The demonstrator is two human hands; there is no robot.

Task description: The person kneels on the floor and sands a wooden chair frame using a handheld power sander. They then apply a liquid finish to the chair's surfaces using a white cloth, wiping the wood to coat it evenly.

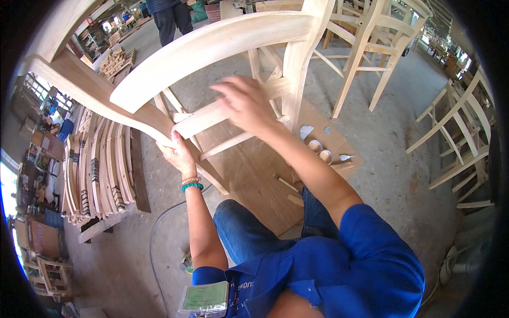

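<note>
A pale, unfinished wooden chair [212, 49] stands in front of me, its wide curved top rail spanning two posts. My left hand [180, 156] is closed round the left post [156, 126], near its joint with a flat lower rail [204, 117]. Over that rail is my right hand [246, 103], somewhat blurred, with its fingers stretched out toward the left. Nothing shows in it, though its palm side is hidden. I cannot tell whether it touches the rail.
Brown cardboard [254, 196] lies under the chair, with two small round containers [320, 150] and wood scraps. Curved wooden parts [101, 164] are stacked at left. More chairs [368, 58] stand at right. A person [168, 18] stands behind. A hose [154, 238] crosses the floor.
</note>
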